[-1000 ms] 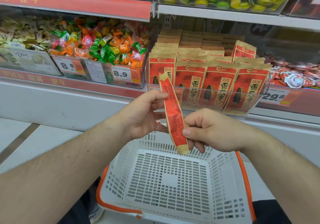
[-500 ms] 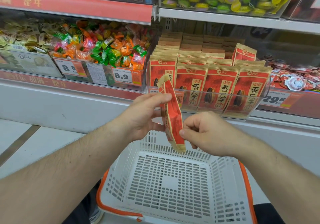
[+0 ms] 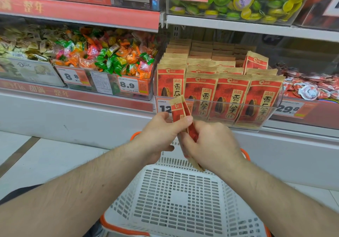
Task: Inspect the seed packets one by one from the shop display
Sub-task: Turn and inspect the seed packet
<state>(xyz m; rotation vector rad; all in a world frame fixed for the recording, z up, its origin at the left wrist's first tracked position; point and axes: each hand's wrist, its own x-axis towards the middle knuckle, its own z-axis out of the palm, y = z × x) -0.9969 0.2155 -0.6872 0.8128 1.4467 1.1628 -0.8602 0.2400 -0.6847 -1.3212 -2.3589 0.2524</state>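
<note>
A red and tan seed packet (image 3: 180, 108) stands nearly edge-on between both hands, above the basket. My left hand (image 3: 159, 134) pinches its upper part with thumb and fingers. My right hand (image 3: 211, 145) wraps its lower half; only the packet's tan bottom corner shows under that hand. Behind them, a clear display bin (image 3: 266, 112) on the shelf holds several rows of the same red seed packets (image 3: 231, 93), standing upright and facing me.
A white slotted shopping basket (image 3: 176, 200) with orange trim sits below my hands. Left of the seed bin lies a bin of colourful wrapped candies (image 3: 110, 57). Small red-and-white packs (image 3: 310, 88) lie to the right. A shelf (image 3: 238, 24) runs overhead.
The packet has turned from showing its broad face to nearly edge-on. Both hands have closed in around it, the right hand sliding over its lower half. My view has tilted slightly upward.
</note>
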